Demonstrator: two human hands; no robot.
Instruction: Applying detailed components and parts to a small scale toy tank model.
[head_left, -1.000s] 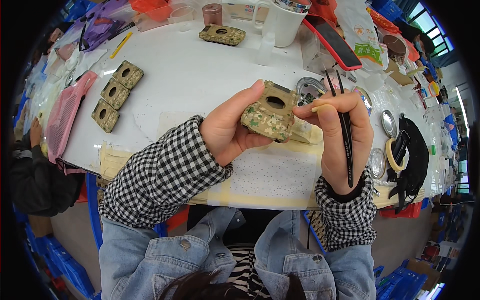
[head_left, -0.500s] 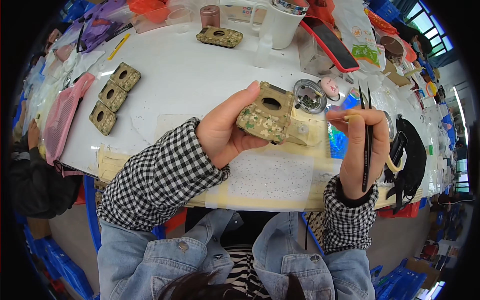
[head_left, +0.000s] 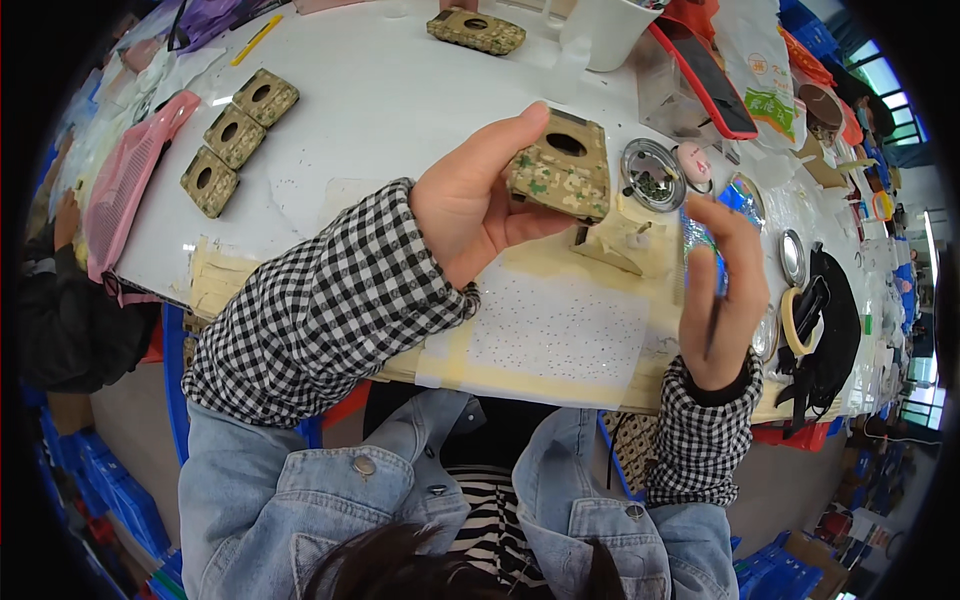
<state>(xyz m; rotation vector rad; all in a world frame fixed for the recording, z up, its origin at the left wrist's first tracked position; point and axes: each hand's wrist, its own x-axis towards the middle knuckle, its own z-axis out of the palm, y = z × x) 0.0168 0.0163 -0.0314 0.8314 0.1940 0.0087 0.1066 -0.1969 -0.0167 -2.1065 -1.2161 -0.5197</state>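
Note:
My left hand (head_left: 470,200) grips a camouflage-painted model tank hull (head_left: 562,178) by its side, thumb along the upper edge. An oval opening shows in the hull's top. My right hand (head_left: 728,290) hangs in the air to the right, its index finger bent and parted from the thumb, slightly blurred. A thin dark streak in its palm is all that shows of the tweezers (head_left: 712,328). Below the hull stands a cream taped block (head_left: 612,248) with a small peg. Beside my right fingers sits a round clear dish (head_left: 653,175) of small dark green pieces.
Three similar hulls (head_left: 230,138) stand in a row at left, near a pink mesh basket (head_left: 130,190). Another hull (head_left: 476,31) sits at the back beside a white mug (head_left: 612,35). A red-edged phone (head_left: 700,80) and a black pouch (head_left: 830,330) lie at right. A dotted white sheet (head_left: 555,330) covers the near edge.
My left hand has raised the hull away and tilted it. My right hand has turned, so the tweezers barely show and the small pale piece at its fingertips is out of sight. The view has shifted.

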